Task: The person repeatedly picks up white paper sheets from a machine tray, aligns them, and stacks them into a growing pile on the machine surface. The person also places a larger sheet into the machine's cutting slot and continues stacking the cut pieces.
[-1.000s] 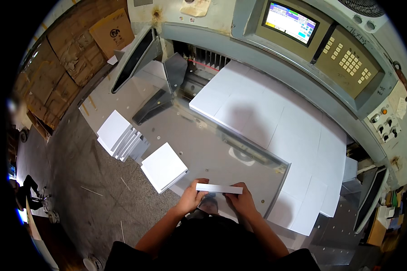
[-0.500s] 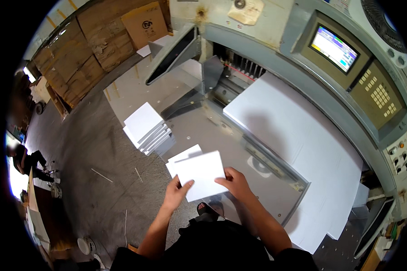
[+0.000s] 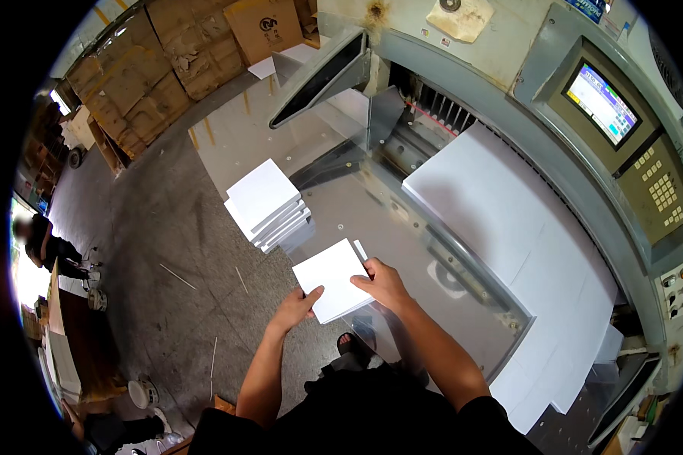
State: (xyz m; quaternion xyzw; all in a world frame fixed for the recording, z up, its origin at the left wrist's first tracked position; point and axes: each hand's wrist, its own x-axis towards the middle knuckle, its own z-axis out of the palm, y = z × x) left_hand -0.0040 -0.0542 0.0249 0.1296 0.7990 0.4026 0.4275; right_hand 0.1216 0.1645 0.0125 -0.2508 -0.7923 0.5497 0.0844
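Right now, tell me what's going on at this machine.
A person stands at a big paper cutting machine and holds a small stack of white sheets with both hands: the left hand at its near corner, the right hand along its right edge. The stack sits over the clear side table, near another pile of cut sheets. A large white stack lies on the machine bed.

We hold a small paper stack between left hand and right hand at the near-left edge of the cutter table. Another stack lies behind-left. The large sheet pile sits right; the control screen stands behind it. Cardboard boxes are far left.
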